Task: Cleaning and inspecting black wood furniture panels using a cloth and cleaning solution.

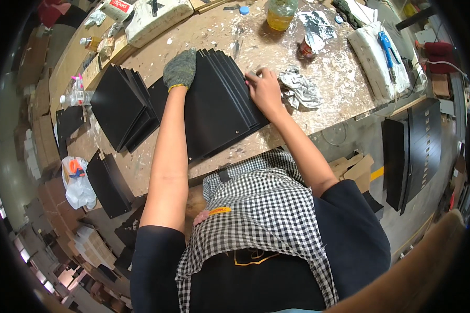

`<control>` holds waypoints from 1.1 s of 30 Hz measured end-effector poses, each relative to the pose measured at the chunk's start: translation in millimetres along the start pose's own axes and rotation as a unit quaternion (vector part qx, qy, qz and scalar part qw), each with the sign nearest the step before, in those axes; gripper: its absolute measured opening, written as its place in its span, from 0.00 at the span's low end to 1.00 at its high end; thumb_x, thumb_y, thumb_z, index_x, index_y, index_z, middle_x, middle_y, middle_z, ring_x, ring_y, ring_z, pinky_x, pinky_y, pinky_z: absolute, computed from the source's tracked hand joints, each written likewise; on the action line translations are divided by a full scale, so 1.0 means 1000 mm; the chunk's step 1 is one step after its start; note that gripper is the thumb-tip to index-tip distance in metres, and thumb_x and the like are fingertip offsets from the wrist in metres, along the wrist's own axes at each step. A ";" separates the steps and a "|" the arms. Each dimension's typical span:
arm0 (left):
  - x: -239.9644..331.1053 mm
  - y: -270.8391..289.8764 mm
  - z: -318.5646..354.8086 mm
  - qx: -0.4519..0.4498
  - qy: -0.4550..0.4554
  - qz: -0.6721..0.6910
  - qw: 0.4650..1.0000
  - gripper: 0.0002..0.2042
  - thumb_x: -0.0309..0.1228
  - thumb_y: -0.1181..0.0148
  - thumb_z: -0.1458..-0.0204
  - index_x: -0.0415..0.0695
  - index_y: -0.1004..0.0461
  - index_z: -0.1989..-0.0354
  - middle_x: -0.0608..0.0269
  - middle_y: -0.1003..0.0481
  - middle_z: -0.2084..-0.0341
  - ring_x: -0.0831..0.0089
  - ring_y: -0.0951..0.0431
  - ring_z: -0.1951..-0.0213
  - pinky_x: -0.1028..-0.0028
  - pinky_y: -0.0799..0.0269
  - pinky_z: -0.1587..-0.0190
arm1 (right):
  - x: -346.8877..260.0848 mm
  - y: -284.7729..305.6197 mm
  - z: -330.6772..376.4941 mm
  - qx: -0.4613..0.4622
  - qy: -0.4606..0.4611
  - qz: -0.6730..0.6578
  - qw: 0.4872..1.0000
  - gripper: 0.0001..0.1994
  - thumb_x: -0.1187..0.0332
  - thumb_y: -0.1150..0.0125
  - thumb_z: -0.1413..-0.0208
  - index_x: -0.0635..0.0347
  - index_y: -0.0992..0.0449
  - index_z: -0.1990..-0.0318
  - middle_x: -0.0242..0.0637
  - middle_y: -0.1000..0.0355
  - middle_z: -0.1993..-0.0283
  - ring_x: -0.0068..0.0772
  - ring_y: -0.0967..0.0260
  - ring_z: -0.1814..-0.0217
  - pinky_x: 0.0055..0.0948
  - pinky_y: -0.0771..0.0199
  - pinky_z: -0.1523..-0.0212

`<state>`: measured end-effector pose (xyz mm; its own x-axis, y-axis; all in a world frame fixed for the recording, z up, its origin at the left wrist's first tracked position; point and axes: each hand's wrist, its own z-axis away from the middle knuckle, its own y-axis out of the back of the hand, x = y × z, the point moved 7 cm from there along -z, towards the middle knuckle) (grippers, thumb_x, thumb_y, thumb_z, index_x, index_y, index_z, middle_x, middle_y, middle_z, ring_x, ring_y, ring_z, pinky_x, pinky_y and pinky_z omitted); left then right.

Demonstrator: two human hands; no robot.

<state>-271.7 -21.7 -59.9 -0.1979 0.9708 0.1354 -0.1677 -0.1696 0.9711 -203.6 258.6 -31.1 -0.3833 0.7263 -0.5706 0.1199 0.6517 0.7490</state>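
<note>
A fanned stack of thin black panels [209, 115] lies in front of me on the worktable, with small holes near the near edge. My left hand [180, 70], in a dark grey knit glove, is closed over the stack's far left corner; its fingertips are partly hidden. My bare right hand [265, 89] is at the stack's right side, fingers bent in and closed near the panel edges. What those fingers hold, if anything, I cannot make out. Just right of that hand lies a crumpled white cloth [300, 89]. More black panels [121, 107] lean together on the left.
The paint-spattered worktable [344, 68] carries a jar of yellow liquid [282, 14], an open can [310, 47] and a white block [378, 60] with a blue tool [386, 49]. A plastic bottle [75, 99] and white bag [78, 182] are left. Black boards [410, 154] stand right.
</note>
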 end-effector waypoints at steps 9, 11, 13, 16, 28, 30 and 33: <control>0.013 0.014 0.006 -0.009 0.004 0.001 1.000 0.30 0.51 0.71 0.33 0.43 0.29 0.38 0.55 0.30 0.37 0.57 0.32 0.36 0.61 0.42 0.32 | 0.006 -0.061 -0.086 -0.034 0.002 0.065 0.997 0.08 0.67 0.37 0.47 0.50 0.15 0.61 0.47 0.29 0.58 0.51 0.34 0.53 0.41 0.28 0.52; 0.013 0.014 0.005 -0.002 -0.004 -0.004 1.000 0.30 0.51 0.71 0.33 0.43 0.29 0.38 0.55 0.30 0.37 0.57 0.32 0.36 0.61 0.42 0.32 | 0.006 -0.056 -0.085 -0.029 -0.013 0.044 0.999 0.09 0.67 0.37 0.47 0.50 0.15 0.60 0.46 0.29 0.58 0.51 0.34 0.53 0.41 0.28 0.52; 0.014 0.014 0.003 0.001 -0.010 -0.005 1.000 0.30 0.51 0.71 0.32 0.43 0.29 0.38 0.55 0.30 0.37 0.58 0.32 0.36 0.61 0.42 0.32 | 0.007 -0.048 -0.080 -0.030 -0.023 0.027 0.999 0.09 0.67 0.36 0.48 0.48 0.14 0.59 0.46 0.29 0.58 0.51 0.34 0.53 0.41 0.28 0.52; 0.005 0.007 -0.003 0.000 -0.013 0.004 1.000 0.30 0.51 0.71 0.32 0.43 0.30 0.37 0.55 0.31 0.36 0.58 0.33 0.36 0.62 0.43 0.31 | 0.005 -0.043 -0.059 -0.039 -0.007 0.016 0.999 0.09 0.67 0.35 0.49 0.50 0.15 0.60 0.46 0.29 0.59 0.50 0.33 0.53 0.41 0.28 0.52; 0.005 0.002 -0.004 0.006 -0.019 -0.005 1.000 0.30 0.49 0.72 0.32 0.42 0.34 0.34 0.55 0.34 0.34 0.60 0.35 0.33 0.64 0.46 0.29 | 0.004 0.082 0.128 -0.099 0.011 0.011 0.995 0.15 0.67 0.35 0.44 0.53 0.20 0.48 0.45 0.31 0.56 0.47 0.34 0.56 0.38 0.29 0.55; 0.001 -0.001 -0.004 0.024 -0.040 -0.007 0.999 0.30 0.49 0.72 0.32 0.42 0.34 0.34 0.55 0.34 0.34 0.60 0.35 0.33 0.64 0.46 0.29 | 0.007 0.089 0.137 -0.114 -0.003 0.001 0.994 0.16 0.67 0.35 0.44 0.52 0.20 0.47 0.44 0.31 0.55 0.46 0.34 0.56 0.39 0.29 0.55; -0.003 -0.005 -0.009 0.006 -0.025 -0.018 1.000 0.30 0.49 0.72 0.32 0.42 0.34 0.34 0.54 0.35 0.34 0.60 0.35 0.34 0.65 0.46 0.29 | 0.006 0.094 0.127 -0.063 -0.009 -0.011 0.998 0.16 0.68 0.35 0.44 0.50 0.20 0.47 0.44 0.30 0.55 0.46 0.33 0.56 0.40 0.30 0.55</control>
<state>-278.7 -25.0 -66.8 -0.1434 0.9836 0.1092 -0.1624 -0.1323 0.9778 -78.2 351.6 -7.2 -0.3678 0.7172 -0.5919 -0.0054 0.6348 0.7726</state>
